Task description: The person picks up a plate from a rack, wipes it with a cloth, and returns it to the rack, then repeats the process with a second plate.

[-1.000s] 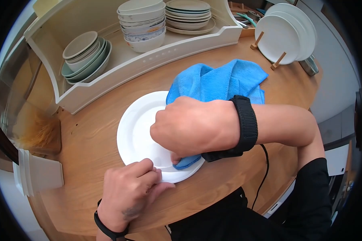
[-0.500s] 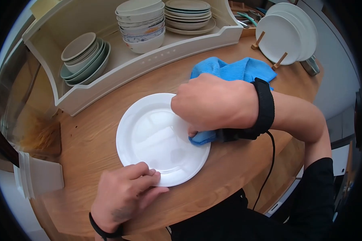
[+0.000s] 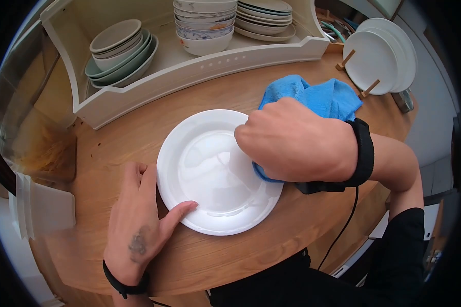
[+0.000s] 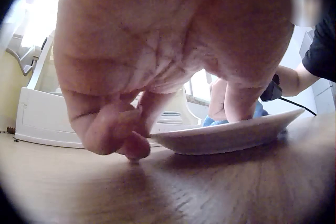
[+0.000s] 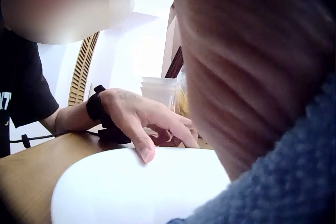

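Observation:
A round white plate [image 3: 215, 174] lies on the wooden table in front of me. My left hand [image 3: 135, 217] is at its left side, thumb laid over the rim and the other fingers down beside the edge. In the left wrist view, those fingertips [image 4: 135, 148] meet the tabletop right at the rim of the plate [image 4: 226, 136]. Over the plate's right side, my right hand [image 3: 297, 140] grips a blue cloth [image 3: 317, 97]; its fingers are mostly hidden under the hand. The bulk of the cloth spreads behind that hand.
A cream rack [image 3: 189, 77] at the back holds stacked bowls [image 3: 205, 33] and plates [image 3: 264, 23]. White plates [image 3: 371, 61] stand in a wooden holder at the far right. White plastic containers [image 3: 46, 210] are at the left edge. A black cable [image 3: 343, 225] hangs from the right wrist.
My right hand has moved right with the blue cloth, uncovering the plate's middle. My left hand has gone from pinching the front rim to lying along the left side, fingers extended.

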Demonstrator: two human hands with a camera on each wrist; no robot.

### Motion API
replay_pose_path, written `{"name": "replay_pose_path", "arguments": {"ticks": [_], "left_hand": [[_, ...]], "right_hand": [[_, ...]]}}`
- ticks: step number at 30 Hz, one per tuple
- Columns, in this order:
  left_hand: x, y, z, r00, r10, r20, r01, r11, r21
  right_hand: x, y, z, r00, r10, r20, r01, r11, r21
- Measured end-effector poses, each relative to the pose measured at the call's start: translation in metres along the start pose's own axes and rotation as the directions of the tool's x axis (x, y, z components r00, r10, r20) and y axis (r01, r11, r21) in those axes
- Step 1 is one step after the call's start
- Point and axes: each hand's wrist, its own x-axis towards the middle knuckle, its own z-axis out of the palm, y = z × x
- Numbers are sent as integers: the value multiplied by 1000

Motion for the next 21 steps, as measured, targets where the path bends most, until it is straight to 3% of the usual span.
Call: {"name": "replay_pose_path", "arguments": {"ticks": [5, 6, 7, 9, 14, 17, 18, 21], "left_hand": [[0, 2, 0, 998, -54, 9, 55, 995, -84], [0, 1, 0, 999, -51, 2, 51, 995, -91], [0, 0, 0, 998, -61, -3, 60, 994, -93], [0, -1, 1, 999, -35, -5, 34, 992, -124], [-2, -4, 5, 999, -37, 3, 37, 991, -128], [-1, -5, 7, 999, -45, 30, 49, 991, -124], [-2, -6, 8, 999, -29, 16, 31, 992, -121], [0, -11, 12, 1000, -2, -1, 2, 990, -144]], "right_hand": [[16, 14, 5, 983, -58, -172, 40, 993, -107], [23, 12, -3, 998, 23, -56, -30, 991, -128], [30, 17, 0, 998, 13, -54, -20, 991, -131], [45, 24, 7, 975, 0, -221, -14, 998, -65], [79, 21, 0, 990, 112, -84, -93, 974, 206], [86, 6, 5, 994, 78, -79, -58, 973, 224], [88, 3, 11, 989, 24, -146, 8, 977, 214], [85, -12, 11, 994, 2, -106, 22, 973, 231]]}}
